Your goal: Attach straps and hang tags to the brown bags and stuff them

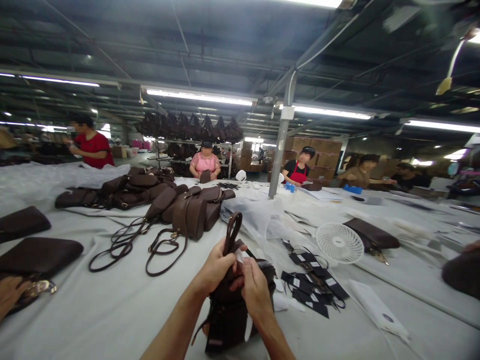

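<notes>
A dark brown bag [225, 325] stands on the white table just in front of me. My left hand [214, 267] is closed around the bag's folded dark strap [234, 227], whose loop sticks up above the fingers. My right hand [255, 286] is closed in a pinch beside it, with the fingertips on a small white slip [240, 256] at the strap. Both hands meet over the top of the bag and hide part of it. A thin cord hangs down the bag's left side.
Brown bags [191, 215] with long straps are piled ahead left. Black hang tags [309, 285], a white fan [339, 242] and another brown bag [371, 234] lie to the right. A co-worker's hand [13, 292] touches a bag at far left. A metal post [279, 155] rises beyond.
</notes>
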Demonstrator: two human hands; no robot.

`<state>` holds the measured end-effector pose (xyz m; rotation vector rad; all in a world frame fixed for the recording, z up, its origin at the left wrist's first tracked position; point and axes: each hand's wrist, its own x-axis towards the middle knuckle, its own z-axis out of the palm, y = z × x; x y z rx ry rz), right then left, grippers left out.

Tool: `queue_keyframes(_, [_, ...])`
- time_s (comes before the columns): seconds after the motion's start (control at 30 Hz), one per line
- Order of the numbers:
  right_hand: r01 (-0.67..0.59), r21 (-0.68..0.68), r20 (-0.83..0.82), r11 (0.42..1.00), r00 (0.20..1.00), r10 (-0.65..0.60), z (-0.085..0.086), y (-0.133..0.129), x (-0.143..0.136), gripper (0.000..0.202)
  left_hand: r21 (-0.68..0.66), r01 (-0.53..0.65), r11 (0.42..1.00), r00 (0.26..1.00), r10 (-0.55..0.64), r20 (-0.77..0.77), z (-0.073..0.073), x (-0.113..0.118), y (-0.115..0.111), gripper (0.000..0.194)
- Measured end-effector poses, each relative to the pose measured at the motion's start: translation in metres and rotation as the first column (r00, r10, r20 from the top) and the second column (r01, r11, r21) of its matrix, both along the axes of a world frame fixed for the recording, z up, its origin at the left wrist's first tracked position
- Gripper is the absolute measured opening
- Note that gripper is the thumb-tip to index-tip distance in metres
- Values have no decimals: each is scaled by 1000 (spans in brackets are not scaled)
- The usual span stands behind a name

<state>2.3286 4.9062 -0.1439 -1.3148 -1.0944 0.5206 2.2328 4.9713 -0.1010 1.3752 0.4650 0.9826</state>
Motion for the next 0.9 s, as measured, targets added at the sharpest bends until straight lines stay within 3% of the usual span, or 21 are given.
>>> queue_keyframes(0.07, [39, -7, 153, 999, 987, -38, 6, -1, -1, 44, 37, -106, 994, 994, 107, -20, 1, 3, 1, 22])
queue_keyframes(0.17, [139, 36, 290, 990, 946, -143, 10, 0, -3, 42, 56, -137, 989, 989, 140, -47, 2, 3, 0, 18])
queue_keyframes(0.27, [212, 60, 331, 975, 917, -220, 10, 2, -1, 38, 32, -127, 991, 990, 128, -57, 3, 2, 1, 14])
queue_keyframes(0.53, [294, 62, 477, 954, 831, -287, 9, 1, -3, 20, 32, -198, 980, 978, 200, -64, 4, 4, 1, 17])
queue_keyframes(0.67, [237, 86, 421, 968, 872, -251, 17, 0, -5, 23, -36, -128, 991, 989, 125, -76, 2, 2, 5, 25])
queue_keyframes(0.73, [253, 114, 302, 961, 913, -276, 21, -5, 12, 30, -89, -72, 993, 997, 68, -41, -1, 0, 8, 30])
queue_keyframes(0.83, [391, 141, 87, 910, 910, -405, 14, -17, 68, 37, -148, 8, 989, 1000, -5, 19, -4, -4, 10, 36])
queue_keyframes(0.9, [483, 75, 123, 873, 864, -488, 2, -21, 115, 39, -160, 41, 986, 999, -36, 30, -5, -6, 10, 35])
